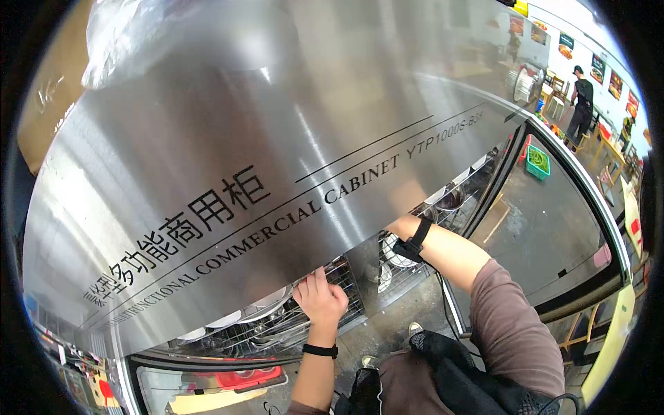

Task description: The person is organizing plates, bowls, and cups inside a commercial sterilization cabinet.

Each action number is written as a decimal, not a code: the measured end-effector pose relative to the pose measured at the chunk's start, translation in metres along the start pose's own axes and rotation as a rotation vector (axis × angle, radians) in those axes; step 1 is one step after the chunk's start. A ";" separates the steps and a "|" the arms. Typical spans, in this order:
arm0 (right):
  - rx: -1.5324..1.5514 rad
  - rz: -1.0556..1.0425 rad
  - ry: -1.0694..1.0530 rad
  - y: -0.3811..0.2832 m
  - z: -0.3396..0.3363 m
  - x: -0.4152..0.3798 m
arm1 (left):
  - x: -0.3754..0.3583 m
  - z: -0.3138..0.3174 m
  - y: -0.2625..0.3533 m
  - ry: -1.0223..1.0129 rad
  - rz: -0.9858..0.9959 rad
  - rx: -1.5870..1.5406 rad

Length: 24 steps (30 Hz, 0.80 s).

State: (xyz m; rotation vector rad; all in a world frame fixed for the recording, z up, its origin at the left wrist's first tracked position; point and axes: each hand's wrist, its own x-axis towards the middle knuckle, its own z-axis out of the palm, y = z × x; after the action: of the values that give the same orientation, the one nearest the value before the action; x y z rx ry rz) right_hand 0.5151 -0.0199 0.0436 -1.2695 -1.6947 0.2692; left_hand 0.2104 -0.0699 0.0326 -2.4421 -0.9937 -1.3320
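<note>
Left hand [321, 297] with fingers raised and partly bent, right at the lower edge of the steel cabinet front [332, 173]; fingertips partly lost behind that edge, so impossible to tell whether holding anything. Right hand [399, 223] reaching in under the same edge, mostly hidden; spread of the fingers and any load impossible to tell.

Just beyond the left hand, near the right end of the left wire rack [304, 328], white dishes [266, 306] close together, more of them toward the rack's left end. To the right of the center post [364, 277], more pale dishes [398, 257] below the right forearm, and a dark, shiny bowl [451, 199] farther toward the right end.

Probably stiff, smooth dishes, light one by one but heavier in a stack; likely slippery if wet and apt to chip if ceramic. Best taken by the near rim, thumb on top and fingers beneath, and kept level to clear the steel edge. For the dark bowl, probably firmer hold from opposite sides of the rim.

Farther out, glass door [553, 228] swung wide on the right; beyond it, near its upper corner, green basket [538, 162] with green vegetables.
</note>
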 end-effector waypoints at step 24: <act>-0.323 -0.151 0.550 -0.082 -0.151 -0.118 | -0.008 0.026 0.000 0.208 -0.040 0.094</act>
State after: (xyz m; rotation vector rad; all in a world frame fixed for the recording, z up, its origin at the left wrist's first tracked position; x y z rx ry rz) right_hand 0.5823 -0.2063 0.1082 -1.2859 -1.3715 -0.4275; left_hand 0.2249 -0.0623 0.0114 -2.1743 -1.0309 -1.4799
